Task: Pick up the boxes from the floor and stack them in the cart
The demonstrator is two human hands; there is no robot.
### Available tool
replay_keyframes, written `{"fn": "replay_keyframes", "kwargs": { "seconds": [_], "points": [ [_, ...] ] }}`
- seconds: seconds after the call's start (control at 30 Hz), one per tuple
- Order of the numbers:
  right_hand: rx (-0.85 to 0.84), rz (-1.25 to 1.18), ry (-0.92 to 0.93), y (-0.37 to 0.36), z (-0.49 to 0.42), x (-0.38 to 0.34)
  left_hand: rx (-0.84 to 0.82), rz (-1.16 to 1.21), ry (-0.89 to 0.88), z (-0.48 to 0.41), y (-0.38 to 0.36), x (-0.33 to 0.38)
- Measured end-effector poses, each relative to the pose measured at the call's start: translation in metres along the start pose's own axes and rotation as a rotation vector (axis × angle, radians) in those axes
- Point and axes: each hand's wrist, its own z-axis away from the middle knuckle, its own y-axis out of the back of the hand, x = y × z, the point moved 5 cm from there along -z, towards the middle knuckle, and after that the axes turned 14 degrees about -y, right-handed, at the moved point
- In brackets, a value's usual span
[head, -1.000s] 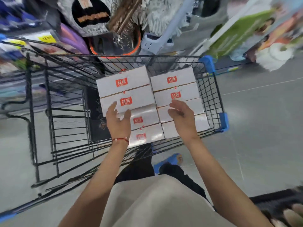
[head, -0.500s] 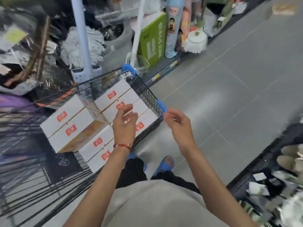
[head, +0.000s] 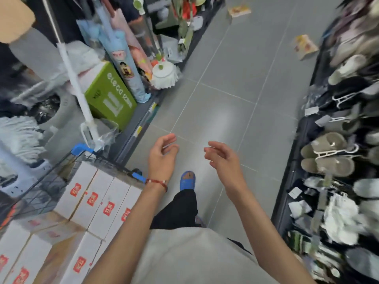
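Head view: my fingers curl loosely, both hands empty, left hand and right hand apart above the grey floor. White boxes sit stacked in the cart at lower left. Two loose boxes lie far down the aisle; they look light, stiff cardboard, so I'd grip opposite side faces.

both hands off boxes, now empty over aisle floor.
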Motion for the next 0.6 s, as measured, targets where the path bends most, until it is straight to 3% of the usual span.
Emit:
{"fn": "replay_keyframes", "kwargs": {
  "seconds": [0.6],
  "points": [
    [0.194,-0.212,-0.071,0.097,-0.225,-0.231,-0.328,-0.027,0.046,-0.321,-0.222,0.057]
  ]
}}
